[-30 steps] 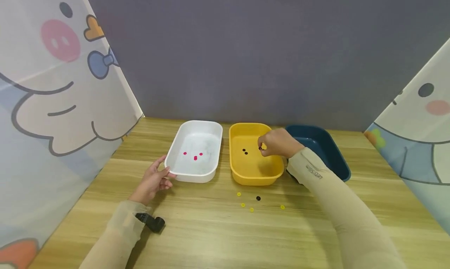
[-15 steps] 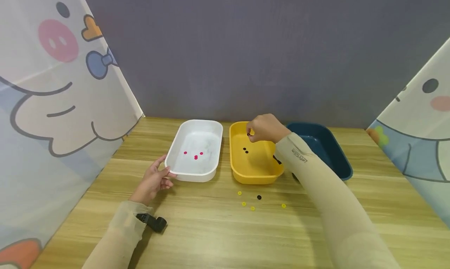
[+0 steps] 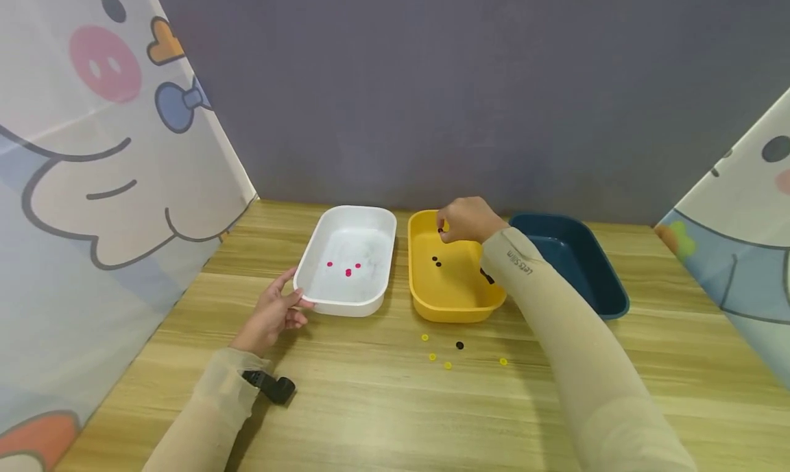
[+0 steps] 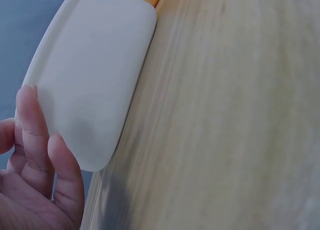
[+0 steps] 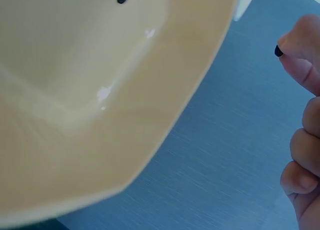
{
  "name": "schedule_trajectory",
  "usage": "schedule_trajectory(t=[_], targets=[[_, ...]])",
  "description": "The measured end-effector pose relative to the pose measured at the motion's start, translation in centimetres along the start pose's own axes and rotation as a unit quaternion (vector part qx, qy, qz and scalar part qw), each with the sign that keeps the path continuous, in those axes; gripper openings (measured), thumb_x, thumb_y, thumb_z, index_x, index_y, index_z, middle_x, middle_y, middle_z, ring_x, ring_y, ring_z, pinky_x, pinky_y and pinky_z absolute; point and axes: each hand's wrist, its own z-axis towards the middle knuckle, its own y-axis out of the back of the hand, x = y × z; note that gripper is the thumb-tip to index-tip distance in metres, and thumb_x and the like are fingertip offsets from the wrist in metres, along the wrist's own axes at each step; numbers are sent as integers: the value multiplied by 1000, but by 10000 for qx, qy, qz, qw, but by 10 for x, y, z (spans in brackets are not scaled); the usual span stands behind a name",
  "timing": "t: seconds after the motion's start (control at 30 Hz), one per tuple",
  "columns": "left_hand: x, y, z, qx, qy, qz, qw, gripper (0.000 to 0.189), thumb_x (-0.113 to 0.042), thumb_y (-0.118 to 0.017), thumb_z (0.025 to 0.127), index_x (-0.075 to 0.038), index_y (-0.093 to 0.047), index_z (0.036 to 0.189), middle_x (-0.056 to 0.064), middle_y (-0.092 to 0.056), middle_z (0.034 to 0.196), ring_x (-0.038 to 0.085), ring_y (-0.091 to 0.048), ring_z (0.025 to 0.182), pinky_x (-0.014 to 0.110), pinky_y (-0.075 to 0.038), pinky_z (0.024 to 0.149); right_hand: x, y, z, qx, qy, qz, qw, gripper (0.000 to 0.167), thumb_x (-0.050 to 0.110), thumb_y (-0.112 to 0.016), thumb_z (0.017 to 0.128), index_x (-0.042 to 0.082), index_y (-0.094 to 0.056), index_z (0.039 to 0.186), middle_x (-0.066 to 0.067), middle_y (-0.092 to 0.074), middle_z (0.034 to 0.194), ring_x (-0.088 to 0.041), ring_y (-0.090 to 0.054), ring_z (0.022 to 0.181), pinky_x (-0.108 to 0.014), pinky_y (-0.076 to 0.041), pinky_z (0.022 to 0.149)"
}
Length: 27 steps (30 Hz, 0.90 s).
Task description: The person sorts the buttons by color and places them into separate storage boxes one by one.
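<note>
Between thumb and forefinger of my right hand (image 3: 471, 219), a small black button (image 5: 278, 51) is pinched above the back of the yellow tray (image 3: 458, 315). Two more black buttons (image 3: 436, 261) lie on that tray's floor. My left hand (image 3: 274, 317) grips the near left corner of the white tray (image 3: 345, 309), fingers against its outer wall in the left wrist view. Several red buttons (image 3: 348, 273) are inside the white tray. On the table in front of the yellow tray are one black button (image 3: 459, 346) and several yellow buttons (image 3: 448, 366).
A dark blue tray (image 3: 589, 269) stands to the right of the yellow one, partly behind my right forearm. All three trays sit on a wood-grain table (image 3: 370, 417) near a grey back wall (image 3: 395, 95). Cartoon-printed panels (image 3: 123, 204) flank both sides.
Still pinching the black button, my right hand has moved left and toward the back of the yellow tray, then nearly stopped. My left hand stays at the white tray's corner.
</note>
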Motion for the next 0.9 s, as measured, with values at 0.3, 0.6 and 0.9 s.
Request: schedule_trajectory(t=[0.3, 0.6, 0.9], targets=[[0, -7, 6, -22, -130, 35, 9999, 60, -7, -37, 103, -12, -5, 155, -6, -66, 65, 4, -55, 44, 19, -44, 49, 2, -15, -5, -7, 315, -266, 9991, 13, 22, -69, 84, 13, -72, 92, 3, -64, 71, -15, -52, 60, -34, -48, 63], [0, -3, 3, -148, 0, 40, 9999, 60, -5, -36, 103, -11, -5, 155, -5, -65, 64, 5, -55, 44, 19, -44, 47, 13, -40, 7, -165, 844, -428, 9954, 9, 24, -72, 78, 16, -72, 83, 4, -67, 75, -14, -56, 63, -32, -47, 59], [2, -2, 1, -153, -50, 79, 9998, 61, -7, -37, 103, -12, -5, 155, -5, -66, 66, 5, -55, 44, 19, -44, 48, 9, -64, 15, 185, 862, -470, 9950, 6, 21, -68, 79, 18, -67, 75, 7, -60, 69, -11, -50, 60, -27, -41, 56]])
